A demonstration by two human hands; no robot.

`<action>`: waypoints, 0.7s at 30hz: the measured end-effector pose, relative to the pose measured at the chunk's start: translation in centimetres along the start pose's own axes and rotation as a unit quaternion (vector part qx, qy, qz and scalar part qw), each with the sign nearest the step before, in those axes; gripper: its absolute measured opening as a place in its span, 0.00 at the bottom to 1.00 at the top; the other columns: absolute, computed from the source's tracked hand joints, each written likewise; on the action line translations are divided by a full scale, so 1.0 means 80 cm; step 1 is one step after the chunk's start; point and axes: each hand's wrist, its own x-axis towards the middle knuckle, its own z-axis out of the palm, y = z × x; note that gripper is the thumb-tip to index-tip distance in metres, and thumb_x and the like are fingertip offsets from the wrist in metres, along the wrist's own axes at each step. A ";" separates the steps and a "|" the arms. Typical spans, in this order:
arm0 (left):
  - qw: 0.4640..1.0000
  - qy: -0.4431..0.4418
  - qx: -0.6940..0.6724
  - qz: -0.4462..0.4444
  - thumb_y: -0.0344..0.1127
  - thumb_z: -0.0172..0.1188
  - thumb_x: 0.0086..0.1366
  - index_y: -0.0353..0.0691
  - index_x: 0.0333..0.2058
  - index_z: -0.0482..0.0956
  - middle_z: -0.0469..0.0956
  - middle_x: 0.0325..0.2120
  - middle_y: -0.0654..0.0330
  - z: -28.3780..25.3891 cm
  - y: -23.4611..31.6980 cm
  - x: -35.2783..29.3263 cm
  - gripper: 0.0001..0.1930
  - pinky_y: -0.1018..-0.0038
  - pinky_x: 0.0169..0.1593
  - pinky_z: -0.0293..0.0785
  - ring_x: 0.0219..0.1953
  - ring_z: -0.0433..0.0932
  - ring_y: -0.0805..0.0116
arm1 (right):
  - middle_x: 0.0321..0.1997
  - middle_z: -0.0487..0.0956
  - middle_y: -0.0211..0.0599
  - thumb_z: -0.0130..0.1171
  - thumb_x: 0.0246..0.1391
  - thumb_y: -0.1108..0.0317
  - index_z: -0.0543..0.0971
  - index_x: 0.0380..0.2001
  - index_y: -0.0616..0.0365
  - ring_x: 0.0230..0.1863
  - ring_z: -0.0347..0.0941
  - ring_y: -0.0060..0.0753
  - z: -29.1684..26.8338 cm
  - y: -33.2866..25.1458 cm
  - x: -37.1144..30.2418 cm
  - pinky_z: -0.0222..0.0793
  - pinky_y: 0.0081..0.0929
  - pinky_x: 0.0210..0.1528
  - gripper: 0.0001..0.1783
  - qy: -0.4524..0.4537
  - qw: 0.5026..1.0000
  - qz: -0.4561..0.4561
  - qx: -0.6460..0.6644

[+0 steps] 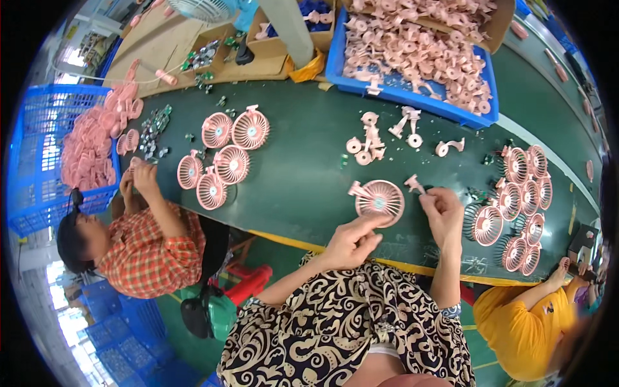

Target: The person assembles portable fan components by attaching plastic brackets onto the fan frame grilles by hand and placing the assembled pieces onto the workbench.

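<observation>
I see the pink fan head (380, 200) lying on the green table (303, 174), just past my left hand (353, 241), whose fingertips pinch its near rim. My right hand (443, 211), beside the fan, pinches a small pink clip part (414, 184). Beyond the fan lie loose pink stands (366, 145), then a blue crate (412, 61).

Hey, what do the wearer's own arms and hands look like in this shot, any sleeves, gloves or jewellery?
Both forearms are bare, with no gloves. The left hand and right hand show no rings or watch that I can make out. At the right upper arm a short sleeve edge shows, matching the dark garment with cream swirling patterns.
</observation>
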 end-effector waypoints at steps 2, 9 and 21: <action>0.999 -0.039 -0.005 0.011 0.20 0.58 0.69 0.37 0.57 0.82 0.85 0.46 0.56 -0.012 0.004 0.009 0.19 0.78 0.37 0.77 0.32 0.80 0.77 | 0.40 0.78 0.38 0.70 0.56 0.74 0.83 0.47 0.65 0.28 0.74 0.25 -0.004 0.000 0.000 0.72 0.23 0.32 0.15 0.044 0.992 -0.068 -0.095; 0.983 -0.025 0.155 0.091 0.17 0.56 0.61 0.42 0.59 0.79 0.78 0.59 0.54 -0.058 0.023 0.046 0.27 0.69 0.49 0.80 0.50 0.83 0.61 | 0.48 0.76 0.44 0.71 0.56 0.71 0.83 0.50 0.61 0.35 0.78 0.39 0.016 0.011 -0.009 0.77 0.34 0.37 0.18 0.121 0.959 -0.166 -0.197; 0.890 0.044 0.451 0.047 0.32 0.67 0.62 0.36 0.43 0.82 0.82 0.31 0.54 -0.038 0.019 0.046 0.12 0.56 0.40 0.76 0.36 0.78 0.49 | 0.48 0.75 0.45 0.68 0.60 0.72 0.82 0.53 0.58 0.39 0.80 0.45 0.018 -0.005 -0.018 0.77 0.39 0.41 0.17 0.099 0.949 -0.174 -0.244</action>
